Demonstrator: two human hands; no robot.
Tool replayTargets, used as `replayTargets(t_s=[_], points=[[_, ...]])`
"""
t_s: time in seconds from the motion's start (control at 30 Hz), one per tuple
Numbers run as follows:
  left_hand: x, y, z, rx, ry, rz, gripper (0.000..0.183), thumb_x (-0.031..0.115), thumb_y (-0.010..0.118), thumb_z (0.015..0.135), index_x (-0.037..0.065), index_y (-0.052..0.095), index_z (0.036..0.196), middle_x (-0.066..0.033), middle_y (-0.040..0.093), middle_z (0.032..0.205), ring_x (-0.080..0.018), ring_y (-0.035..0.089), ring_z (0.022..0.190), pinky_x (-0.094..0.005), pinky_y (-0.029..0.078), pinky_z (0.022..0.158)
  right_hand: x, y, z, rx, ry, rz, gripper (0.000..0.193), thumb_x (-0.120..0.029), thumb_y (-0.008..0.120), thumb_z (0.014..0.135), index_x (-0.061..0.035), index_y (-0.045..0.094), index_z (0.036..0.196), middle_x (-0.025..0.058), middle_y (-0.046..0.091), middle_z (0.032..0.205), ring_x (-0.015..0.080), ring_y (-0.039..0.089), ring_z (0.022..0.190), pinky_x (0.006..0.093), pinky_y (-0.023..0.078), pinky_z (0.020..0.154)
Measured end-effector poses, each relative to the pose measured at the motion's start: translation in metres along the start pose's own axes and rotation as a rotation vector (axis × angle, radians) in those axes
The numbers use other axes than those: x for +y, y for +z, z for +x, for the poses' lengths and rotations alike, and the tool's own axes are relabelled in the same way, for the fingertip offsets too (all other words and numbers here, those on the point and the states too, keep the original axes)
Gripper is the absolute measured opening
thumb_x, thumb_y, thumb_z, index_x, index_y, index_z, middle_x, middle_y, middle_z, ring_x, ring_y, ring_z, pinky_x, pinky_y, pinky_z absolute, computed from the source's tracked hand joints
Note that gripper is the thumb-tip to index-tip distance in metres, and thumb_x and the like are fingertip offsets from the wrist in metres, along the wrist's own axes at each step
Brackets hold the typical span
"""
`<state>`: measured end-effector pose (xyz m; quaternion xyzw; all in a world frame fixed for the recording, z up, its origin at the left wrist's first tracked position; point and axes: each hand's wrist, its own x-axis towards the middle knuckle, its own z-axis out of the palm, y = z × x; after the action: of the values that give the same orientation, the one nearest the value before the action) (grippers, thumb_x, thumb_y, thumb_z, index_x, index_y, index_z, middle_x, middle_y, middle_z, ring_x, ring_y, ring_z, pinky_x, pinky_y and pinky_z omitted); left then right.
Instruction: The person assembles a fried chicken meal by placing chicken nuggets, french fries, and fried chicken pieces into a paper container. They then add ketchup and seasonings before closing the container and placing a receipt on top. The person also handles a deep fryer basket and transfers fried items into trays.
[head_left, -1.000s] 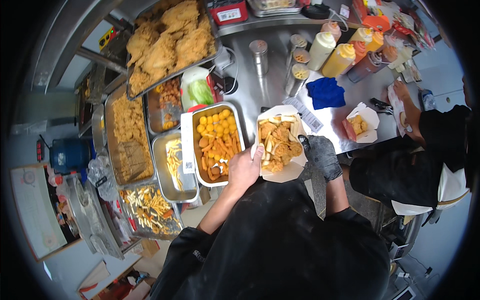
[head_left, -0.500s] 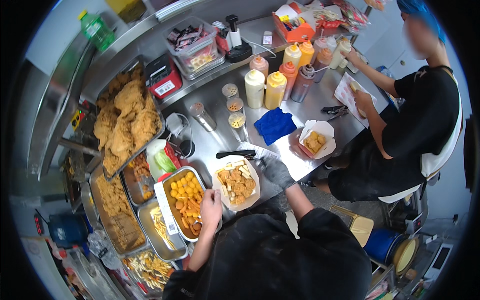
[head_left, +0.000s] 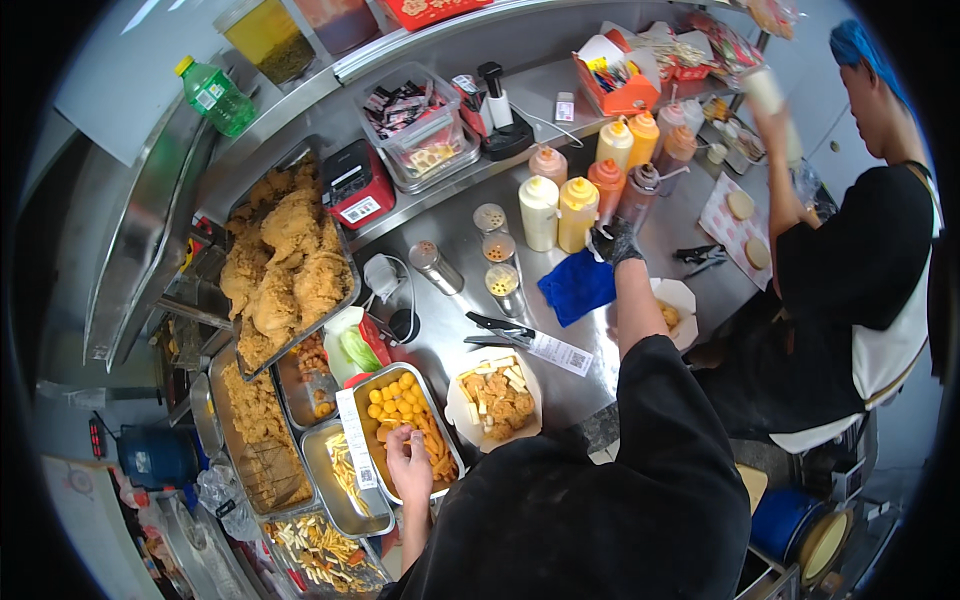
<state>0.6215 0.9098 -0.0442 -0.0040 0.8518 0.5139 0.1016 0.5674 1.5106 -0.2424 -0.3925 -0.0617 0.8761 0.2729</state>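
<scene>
My right hand, in a black glove, reaches forward to the squeeze bottles. Its fingers are apart, close to the brown sauce bottle, the red sauce bottle and the yellow sauce bottle; contact is unclear. Under and beside it lies a blue cloth. My bare left hand hovers over a metal tray of fried balls and strips, fingers loosely bent, nothing visible in them. Between my arms stands an open paper box with fries and fried chicken pieces.
Tongs and a paper slip lie beyond the box. Shakers stand mid-counter. Large fried chicken pieces fill a raised tray at left. At right, a co-worker lifts a bottle over buns. My sleeve partly covers another food box.
My right hand has moved from beside the tongs forward to the bottles. My left hand has left the box's edge for the tray. The co-worker has raised a bottle; both buns now lie on paper.
</scene>
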Motion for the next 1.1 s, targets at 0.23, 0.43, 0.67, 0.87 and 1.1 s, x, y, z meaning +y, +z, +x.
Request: replayTargets(t_s=[0.23,0.43,0.67,0.87,1.1], points=[[0.000,0.010,0.001,0.018,-0.073,0.032,0.020,0.010,0.060,0.096,0.000,0.055,0.113,-0.0093,0.061,0.100,-0.0114,0.055,0.067,-0.0262,0.048,0.056,-0.015,-0.003,0.032,-0.039,0.042,0.078,0.021,-0.040,0.049,0.095,-0.0213,0.059,0.095,0.0048,0.064,0.086,0.0262,0.062,0.079,0.0383,0.054,0.066],[-0.006,0.030,0.010,-0.025,-0.078,0.050,0.022,0.010,0.062,0.094,-0.001,0.056,0.112,-0.0094,0.062,0.100,-0.0119,0.057,0.069,-0.0262,0.049,0.058,-0.023,0.012,0.049,-0.192,-0.012,0.099,0.022,-0.033,0.057,0.094,-0.0177,0.058,0.110,0.0074,0.063,0.098,0.0251,0.061,0.089,0.0381,0.054,0.074],[0.000,0.035,0.016,-0.048,0.010,0.102,0.023,0.019,0.062,0.096,0.003,0.060,0.114,-0.0065,0.066,0.089,-0.0151,0.061,0.074,-0.0327,0.052,0.070,-0.023,0.023,0.077,-0.361,-0.014,-0.156,0.027,-0.031,0.060,0.092,-0.0159,0.056,0.113,0.0084,0.062,0.101,0.0251,0.061,0.092,0.0386,0.054,0.076],[0.018,0.012,0.004,0.043,-0.050,0.188,0.027,0.022,0.060,0.095,0.005,0.061,0.116,-0.0134,0.067,0.099,-0.0239,0.066,0.083,-0.0346,0.053,0.076,-0.049,0.036,0.085,-0.468,-0.178,-0.611,0.031,-0.030,0.063,0.090,-0.0143,0.055,0.115,0.0092,0.061,0.103,0.0252,0.060,0.094,0.0391,0.053,0.078],[0.015,0.001,-0.012,0.072,0.022,0.074,0.024,0.021,0.059,0.093,0.004,0.059,0.110,-0.0161,0.066,0.101,-0.0326,0.065,0.090,-0.0402,0.052,0.080,-0.041,0.057,-0.025,-0.478,-0.636,-1.197,0.037,-0.028,0.067,0.088,-0.0125,0.053,0.118,0.0101,0.061,0.106,0.0252,0.059,0.096,0.0396,0.052,0.081]])
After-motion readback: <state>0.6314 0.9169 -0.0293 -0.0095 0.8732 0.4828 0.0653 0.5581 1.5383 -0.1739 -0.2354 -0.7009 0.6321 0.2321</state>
